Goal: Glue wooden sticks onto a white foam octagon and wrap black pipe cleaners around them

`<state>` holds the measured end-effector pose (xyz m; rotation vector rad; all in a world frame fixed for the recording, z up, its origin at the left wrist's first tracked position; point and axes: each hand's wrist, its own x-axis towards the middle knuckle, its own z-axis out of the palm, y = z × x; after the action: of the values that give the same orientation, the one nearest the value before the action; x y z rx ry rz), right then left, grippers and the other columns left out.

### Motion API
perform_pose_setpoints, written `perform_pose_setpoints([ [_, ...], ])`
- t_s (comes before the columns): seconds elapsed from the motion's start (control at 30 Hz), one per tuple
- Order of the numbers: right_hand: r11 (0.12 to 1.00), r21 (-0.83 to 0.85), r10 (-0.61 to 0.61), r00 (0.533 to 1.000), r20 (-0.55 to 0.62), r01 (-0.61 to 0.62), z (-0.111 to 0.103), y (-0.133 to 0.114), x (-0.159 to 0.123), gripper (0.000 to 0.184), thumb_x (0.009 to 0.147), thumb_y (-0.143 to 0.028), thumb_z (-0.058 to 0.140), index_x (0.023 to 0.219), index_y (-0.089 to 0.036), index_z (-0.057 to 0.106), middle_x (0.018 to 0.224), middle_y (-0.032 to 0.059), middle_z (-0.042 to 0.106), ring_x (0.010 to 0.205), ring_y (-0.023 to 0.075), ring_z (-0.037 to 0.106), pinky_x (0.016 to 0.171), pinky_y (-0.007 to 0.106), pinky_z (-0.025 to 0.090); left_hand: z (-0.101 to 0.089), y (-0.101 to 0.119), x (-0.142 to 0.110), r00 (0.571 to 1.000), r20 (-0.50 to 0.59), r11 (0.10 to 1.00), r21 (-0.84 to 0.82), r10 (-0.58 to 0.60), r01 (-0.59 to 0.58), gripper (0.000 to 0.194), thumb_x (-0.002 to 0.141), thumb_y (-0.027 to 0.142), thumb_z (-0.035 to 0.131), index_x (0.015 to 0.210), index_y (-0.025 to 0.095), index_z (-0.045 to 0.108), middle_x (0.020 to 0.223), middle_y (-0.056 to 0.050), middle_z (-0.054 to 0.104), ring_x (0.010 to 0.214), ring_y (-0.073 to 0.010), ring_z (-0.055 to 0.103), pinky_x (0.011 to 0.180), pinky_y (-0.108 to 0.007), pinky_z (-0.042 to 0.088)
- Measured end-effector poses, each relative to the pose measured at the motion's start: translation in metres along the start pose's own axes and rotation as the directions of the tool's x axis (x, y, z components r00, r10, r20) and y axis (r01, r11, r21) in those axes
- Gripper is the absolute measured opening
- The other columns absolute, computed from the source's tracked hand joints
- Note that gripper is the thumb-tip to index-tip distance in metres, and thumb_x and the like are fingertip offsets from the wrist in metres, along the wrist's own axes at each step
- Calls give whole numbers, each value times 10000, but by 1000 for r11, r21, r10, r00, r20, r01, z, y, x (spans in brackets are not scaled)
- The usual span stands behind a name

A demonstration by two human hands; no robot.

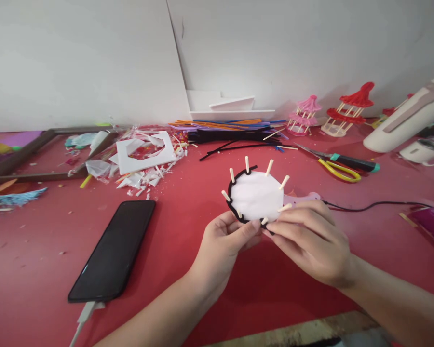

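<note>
A round white foam disc point(256, 195) is held up over the red table, with several short pale wooden sticks standing round its rim. A black pipe cleaner point(229, 188) runs along the disc's left and near edge, winding by the sticks. My left hand point(226, 236) grips the disc's near left edge, thumb on top. At the near right edge my right hand point(311, 236) pinches the pipe cleaner beside a stick; its fingertips partly hide that side of the rim. Behind the disc and right hand, a pink glue gun point(302, 198) lies partly hidden.
A black phone point(114, 250) lies at left on a cable. Foam scraps point(146, 152) and a pipe cleaner bundle point(231, 132) lie behind. Yellow-handled scissors point(340, 171), pink point(305, 115) and red point(349, 111) small tiered models, a white mug point(424, 153) and a bottle point(401, 118) are at right.
</note>
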<state>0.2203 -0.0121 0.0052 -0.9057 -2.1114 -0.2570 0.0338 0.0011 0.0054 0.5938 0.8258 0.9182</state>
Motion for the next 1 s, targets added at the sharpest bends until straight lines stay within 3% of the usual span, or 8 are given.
perform_pose_setpoints([
  [0.2, 1000, 30, 5, 1000, 21, -5, -1, 1, 2, 140, 845, -70, 651, 966, -136, 673, 878, 69, 666, 869, 196, 541, 836, 390, 484, 2, -3, 0, 1000, 16, 999, -44, -4, 5, 186, 756, 193, 819, 925, 162, 749, 888, -26, 781, 842, -112, 717, 835, -231, 588],
  [0.47, 997, -3, -71, 997, 42, 71, -1, 0, 1, 194, 843, -22, 634, 997, -134, 675, 884, 62, 684, 855, 192, 527, 775, 355, 475, -1, 0, -1, 999, 0, 994, 94, -51, 51, 220, 786, 251, 795, 966, 133, 749, 831, -65, 789, 758, -120, 729, 721, -181, 590],
  [0.63, 996, 10, -86, 994, 70, 86, -1, 2, 4, 191, 882, -28, 562, 940, -162, 686, 873, 46, 682, 838, 178, 516, 785, 336, 472, -2, 2, 1, 991, -49, 992, 35, -122, 124, 172, 743, 208, 822, 863, 111, 747, 747, -51, 776, 654, -96, 710, 657, -160, 592],
  [0.8, 997, 47, -59, 998, 36, 57, -2, 6, 3, 221, 850, -19, 584, 917, -191, 706, 854, 51, 640, 875, 194, 500, 824, 366, 468, -3, 3, 3, 987, -69, 989, 2, -144, 145, 158, 722, 188, 834, 832, 114, 749, 706, -51, 770, 647, -101, 714, 621, -146, 585],
  [1.0, 996, 84, 30, 1000, -8, -29, -3, 5, 3, 212, 802, -33, 654, 951, -177, 698, 837, 57, 618, 886, 210, 556, 808, 392, 500, -5, 1, 2, 997, -38, 998, -1, -62, 62, 198, 725, 204, 840, 897, 148, 762, 774, -28, 780, 691, -90, 719, 669, -147, 583],
])
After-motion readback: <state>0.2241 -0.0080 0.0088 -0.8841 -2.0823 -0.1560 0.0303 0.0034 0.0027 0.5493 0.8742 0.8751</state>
